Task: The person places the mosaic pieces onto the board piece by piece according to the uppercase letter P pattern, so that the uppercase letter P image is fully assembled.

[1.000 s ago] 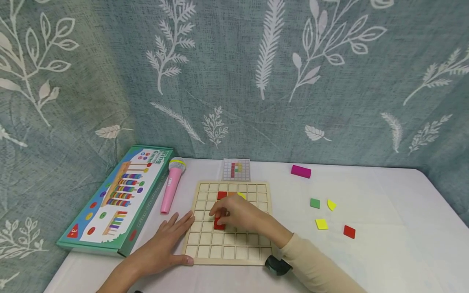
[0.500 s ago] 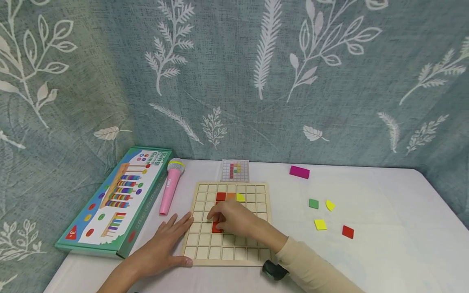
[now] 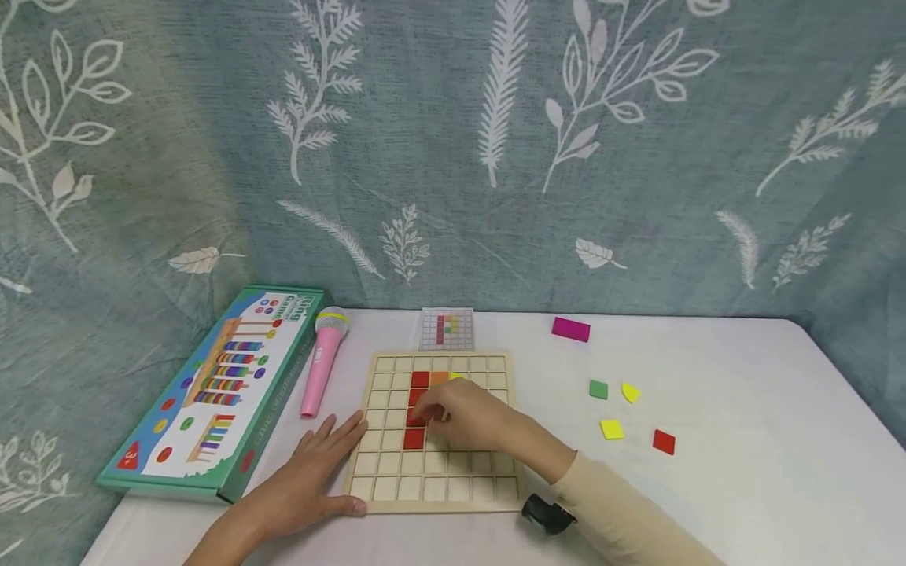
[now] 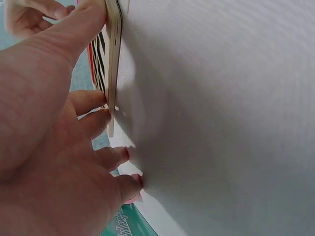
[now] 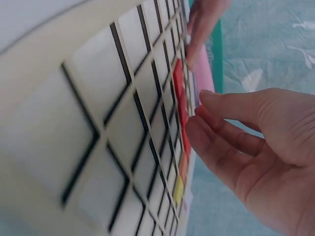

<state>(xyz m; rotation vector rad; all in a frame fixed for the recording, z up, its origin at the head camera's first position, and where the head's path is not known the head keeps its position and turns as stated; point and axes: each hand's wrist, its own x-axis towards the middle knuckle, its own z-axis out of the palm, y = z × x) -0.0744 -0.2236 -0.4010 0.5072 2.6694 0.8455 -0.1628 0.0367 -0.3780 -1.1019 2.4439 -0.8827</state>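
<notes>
A wooden grid board (image 3: 396, 487) lies in the middle of the table. Red square tiles (image 3: 414, 439) form a column in its cells, with an orange tile (image 3: 440, 378) and a partly covered yellow tile (image 3: 456, 376) beside the top one. My right hand (image 3: 470, 413) is over the board, its bent fingers right at a red tile in the column; a gap shows between thumb and fingers in the right wrist view. My left hand (image 3: 304, 472) has its fingers spread, the thumb and some fingertips touching the board's left edge. In the left wrist view those fingertips (image 4: 101, 118) reach that edge.
Behind the board lies a pattern card (image 3: 447, 328). To the left are a pink microphone (image 3: 323, 369) and a ring game box (image 3: 212, 393). On the right lie a green tile (image 3: 598, 389), yellow pieces (image 3: 612, 429), a red tile (image 3: 664, 442) and a magenta block (image 3: 570, 329).
My right hand has shifted slightly right, and more of the red column shows beside its fingers. My left hand stays at the board's edge. The head view has turned a little.
</notes>
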